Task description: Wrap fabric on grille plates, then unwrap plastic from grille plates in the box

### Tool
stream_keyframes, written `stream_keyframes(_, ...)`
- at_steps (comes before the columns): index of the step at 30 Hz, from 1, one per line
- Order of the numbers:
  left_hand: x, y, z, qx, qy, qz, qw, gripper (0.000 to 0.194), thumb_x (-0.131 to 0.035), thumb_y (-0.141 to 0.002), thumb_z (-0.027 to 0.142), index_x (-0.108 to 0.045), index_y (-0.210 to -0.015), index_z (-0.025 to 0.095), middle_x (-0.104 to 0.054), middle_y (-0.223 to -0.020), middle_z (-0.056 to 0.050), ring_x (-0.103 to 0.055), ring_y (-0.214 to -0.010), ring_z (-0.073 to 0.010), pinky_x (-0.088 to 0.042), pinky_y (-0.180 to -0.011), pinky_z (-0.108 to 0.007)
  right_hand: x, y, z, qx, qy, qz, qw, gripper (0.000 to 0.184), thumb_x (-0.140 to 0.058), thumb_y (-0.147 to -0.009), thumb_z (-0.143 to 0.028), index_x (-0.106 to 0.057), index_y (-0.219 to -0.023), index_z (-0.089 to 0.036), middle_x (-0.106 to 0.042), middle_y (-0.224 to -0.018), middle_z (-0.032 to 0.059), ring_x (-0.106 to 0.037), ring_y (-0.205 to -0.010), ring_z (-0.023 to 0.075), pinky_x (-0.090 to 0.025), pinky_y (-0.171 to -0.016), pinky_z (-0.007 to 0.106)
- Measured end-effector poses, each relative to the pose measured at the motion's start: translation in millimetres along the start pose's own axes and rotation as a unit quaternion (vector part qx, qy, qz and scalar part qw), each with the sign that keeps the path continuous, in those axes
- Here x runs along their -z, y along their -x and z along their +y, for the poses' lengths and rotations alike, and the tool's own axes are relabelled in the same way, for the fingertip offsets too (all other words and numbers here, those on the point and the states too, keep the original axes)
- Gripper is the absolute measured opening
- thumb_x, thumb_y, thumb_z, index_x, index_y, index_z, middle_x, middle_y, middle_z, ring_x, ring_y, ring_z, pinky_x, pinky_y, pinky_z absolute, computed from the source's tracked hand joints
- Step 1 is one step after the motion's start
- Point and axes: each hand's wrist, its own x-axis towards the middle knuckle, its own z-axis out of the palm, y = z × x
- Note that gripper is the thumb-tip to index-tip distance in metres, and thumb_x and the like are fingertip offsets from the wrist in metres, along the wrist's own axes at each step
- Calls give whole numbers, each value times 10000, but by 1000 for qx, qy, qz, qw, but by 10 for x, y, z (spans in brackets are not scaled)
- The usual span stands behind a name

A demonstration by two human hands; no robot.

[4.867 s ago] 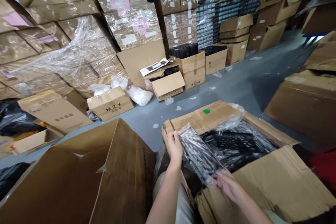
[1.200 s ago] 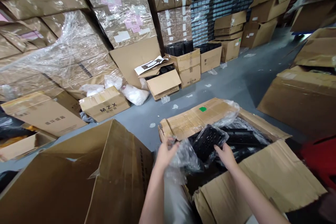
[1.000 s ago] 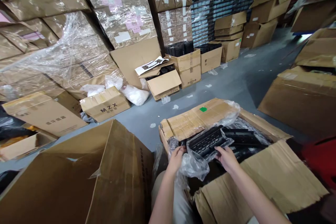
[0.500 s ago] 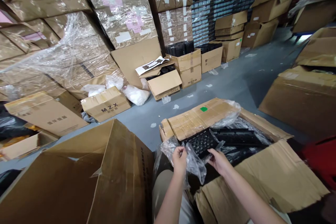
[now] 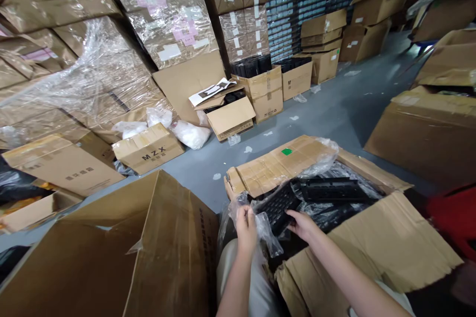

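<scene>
- Head view: left hand (image 5: 246, 230) has its fingers (image 5: 242, 216) pinched together on a clear plastic bag (image 5: 267, 234), bunched at the keyboard's near end.
- Right hand (image 5: 302, 224): fingers along the edge of a black keyboard (image 5: 277, 209); clamped or only touching, cannot tell.
- Keyboard lies tilted inside an open cardboard carton (image 5: 372, 245), with a second black keyboard (image 5: 330, 190) just beyond it.
- Risk: film snags on keycaps if the bag is yanked.
- Risk: with a light right-hand hold, the tilted keyboard could slide and hit the second one.
- Risk: slick plastic could slip from the pinch.
</scene>
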Motion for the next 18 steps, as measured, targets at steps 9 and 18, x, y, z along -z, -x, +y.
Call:
stream_keyframes(9, -33, -210, 305, 68, 182, 101, 976, 318, -548, -669, 472, -462, -627, 170, -392, -517, 65, -353, -472, -62, -301, -486, -179, 15, -17, 90, -21, 29, 14, 999, 90, -510, -690, -133, -454, -653, -194, -518, -476, -32, -515, -438, 114, -468, -493, 247)
stream_keyframes(18, 294, -355, 925, 168, 377, 88, 907, 320, -681, -577, 351, -416, -576, 171, -438, -471, 81, -383, -388, -41, -317, -431, -160, 38, 210, 43, 90, 89, 8, 992, 227, -602, -591, -224, -571, -810, -176, -633, -962, 79, -528, -994, 235, -418, -824, 322)
